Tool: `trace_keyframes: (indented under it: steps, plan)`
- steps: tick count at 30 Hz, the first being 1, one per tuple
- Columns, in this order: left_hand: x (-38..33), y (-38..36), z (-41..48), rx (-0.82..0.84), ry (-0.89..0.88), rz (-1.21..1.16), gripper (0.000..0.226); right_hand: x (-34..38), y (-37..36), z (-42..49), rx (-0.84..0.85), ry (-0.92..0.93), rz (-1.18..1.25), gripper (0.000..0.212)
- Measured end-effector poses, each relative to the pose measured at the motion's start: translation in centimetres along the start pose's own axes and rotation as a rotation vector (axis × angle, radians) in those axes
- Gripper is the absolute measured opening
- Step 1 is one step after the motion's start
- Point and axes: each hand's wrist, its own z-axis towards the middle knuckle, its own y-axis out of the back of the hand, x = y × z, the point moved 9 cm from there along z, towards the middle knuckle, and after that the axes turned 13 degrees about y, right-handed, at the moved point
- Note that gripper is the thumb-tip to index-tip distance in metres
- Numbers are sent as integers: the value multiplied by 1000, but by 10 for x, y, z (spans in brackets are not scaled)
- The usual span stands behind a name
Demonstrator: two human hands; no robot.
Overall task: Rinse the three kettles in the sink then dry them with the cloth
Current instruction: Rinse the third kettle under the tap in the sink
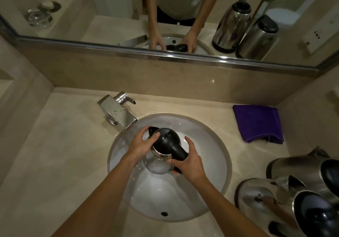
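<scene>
2 spare kettles (pixel 293 165) (pixel 266 196), purple cloth (pixel 257 123) right of sink (pixel 165 196); both hands' (pixel 142 142) (pixel 190 160) fingers (pixel 145 131) curled round 3rd kettle (pixel 166 141)

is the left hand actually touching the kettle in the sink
Touching. The head view shows the left hand curled against the kettle over the sink, its thumb lying on the black lid by the spout with no gap.

Nothing written can be read: no text, label, brand or number shows legibly on the kettle (pixel 166 141) in the sink (pixel 211 126), the purple cloth (pixel 256 123) or the tap (pixel 117 112).
</scene>
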Motion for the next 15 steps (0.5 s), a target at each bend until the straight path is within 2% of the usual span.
trace_keyframes:
  steps: [7,15]
  plan:
    - [-5,-6,11,97,-57,51,45,-3,-2,-1,-157,37,185,122]
    - [-15,-23,3,220,-151,100,36,-4,10,-26,-316,92,207,129]
